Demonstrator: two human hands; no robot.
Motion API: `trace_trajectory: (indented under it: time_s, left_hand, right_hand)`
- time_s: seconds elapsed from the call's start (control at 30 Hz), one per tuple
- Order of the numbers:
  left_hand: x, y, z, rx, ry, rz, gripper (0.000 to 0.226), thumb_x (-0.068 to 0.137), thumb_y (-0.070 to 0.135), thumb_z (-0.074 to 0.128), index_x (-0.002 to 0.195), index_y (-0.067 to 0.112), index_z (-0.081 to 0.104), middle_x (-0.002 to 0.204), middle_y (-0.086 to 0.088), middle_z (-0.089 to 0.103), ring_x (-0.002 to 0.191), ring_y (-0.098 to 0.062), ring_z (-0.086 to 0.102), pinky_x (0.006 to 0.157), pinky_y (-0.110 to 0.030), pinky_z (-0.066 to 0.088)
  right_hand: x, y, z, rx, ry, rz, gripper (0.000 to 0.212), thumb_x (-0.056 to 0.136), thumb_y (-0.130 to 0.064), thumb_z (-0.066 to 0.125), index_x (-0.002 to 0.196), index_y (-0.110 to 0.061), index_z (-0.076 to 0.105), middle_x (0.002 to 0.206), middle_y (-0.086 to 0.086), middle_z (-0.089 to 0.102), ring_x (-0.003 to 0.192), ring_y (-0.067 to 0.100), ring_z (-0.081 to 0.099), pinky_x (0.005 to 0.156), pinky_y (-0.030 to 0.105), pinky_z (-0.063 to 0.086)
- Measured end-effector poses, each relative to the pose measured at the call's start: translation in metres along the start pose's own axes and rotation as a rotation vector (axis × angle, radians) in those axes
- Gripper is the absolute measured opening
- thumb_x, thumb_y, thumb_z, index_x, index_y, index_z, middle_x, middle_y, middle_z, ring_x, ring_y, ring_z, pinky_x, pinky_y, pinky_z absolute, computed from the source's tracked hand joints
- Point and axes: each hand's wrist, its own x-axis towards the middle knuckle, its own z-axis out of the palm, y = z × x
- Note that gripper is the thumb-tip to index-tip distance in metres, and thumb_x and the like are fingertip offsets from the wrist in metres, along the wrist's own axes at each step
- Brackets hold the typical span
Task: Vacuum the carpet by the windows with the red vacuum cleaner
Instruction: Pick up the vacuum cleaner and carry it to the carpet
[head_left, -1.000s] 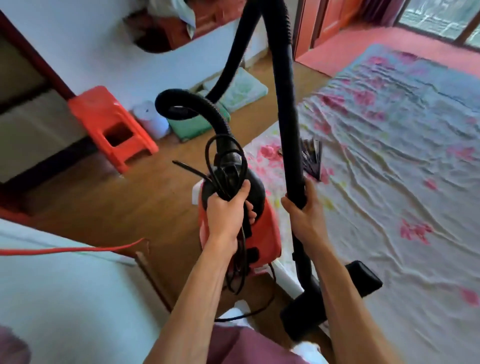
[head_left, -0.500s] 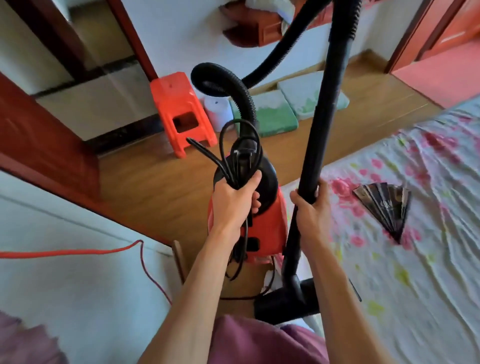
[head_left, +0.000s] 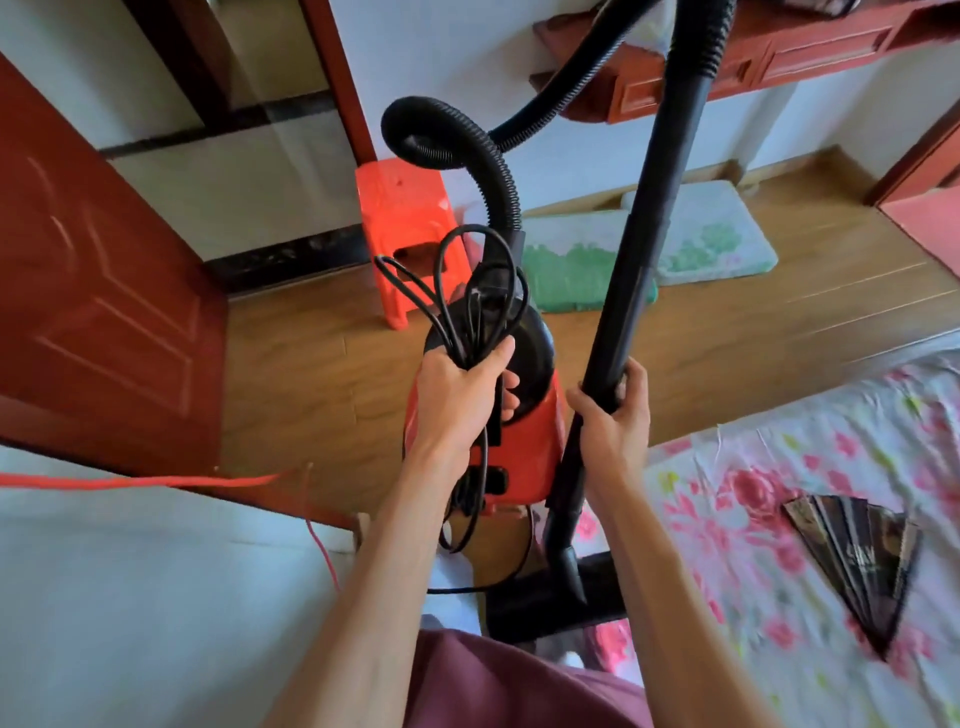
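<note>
The red vacuum cleaner hangs off the floor in front of me, red body with a black top. My left hand grips its handle together with a bundle of black power cord. My right hand grips the black wand, which stands nearly upright. The black floor nozzle is at the wand's lower end, near my legs. A black ribbed hose loops from the body up out of view. A flowered sheet-like carpet covers the floor at the right.
A red plastic stool and two green-white mats lie by the far wall on the wooden floor. An open red door stands at the left. A folded dark fan lies on the flowered cloth. An orange cord runs along the left.
The view has swung left, away from the windows toward the door and stool. Both hands keep the same grips on the vacuum and wand.
</note>
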Motion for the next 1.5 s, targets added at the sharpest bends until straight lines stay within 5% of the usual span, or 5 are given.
trace_trajectory:
  time_s: [0.37, 0.6, 1.5]
  left_hand:
    - [0.182, 0.056, -0.022, 0.115, -0.215, 0.007, 0.014, 0.091, 0.02, 0.069, 0.079, 0.013, 0.069, 0.06, -0.008, 0.065, 0.048, -0.021, 0.056, 0.051, -0.034, 0.052]
    - [0.244, 0.094, 0.022, 0.223, -0.386, 0.056, 0.011, 0.088, 0.014, 0.07, 0.077, 0.013, 0.071, 0.066, -0.009, 0.07, 0.048, -0.022, 0.058, 0.052, -0.037, 0.054]
    - [0.414, 0.182, 0.42, 0.336, -0.853, 0.042, 0.014, 0.091, 0.012, 0.068, 0.086, -0.001, 0.07, 0.068, -0.011, 0.067, 0.053, -0.023, 0.06, 0.061, -0.043, 0.057]
  right_hand:
    - [0.095, -0.008, 0.14, 0.043, 0.21, 0.122, 0.045, 0.082, -0.009, 0.071, 0.115, -0.033, 0.053, 0.1, 0.009, 0.068, 0.093, 0.023, 0.066, 0.089, 0.039, 0.05]
    - [0.146, -0.031, 0.162, 0.13, 0.385, 0.126, 0.045, 0.083, -0.005, 0.07, 0.113, -0.034, 0.052, 0.086, -0.001, 0.064, 0.079, 0.012, 0.061, 0.081, 0.031, 0.048]
    - [0.491, -0.101, -0.005, 0.284, 0.872, 0.144, 0.043, 0.082, -0.001, 0.064, 0.11, -0.033, 0.055, 0.09, 0.003, 0.058, 0.083, 0.019, 0.058, 0.081, 0.04, 0.051]
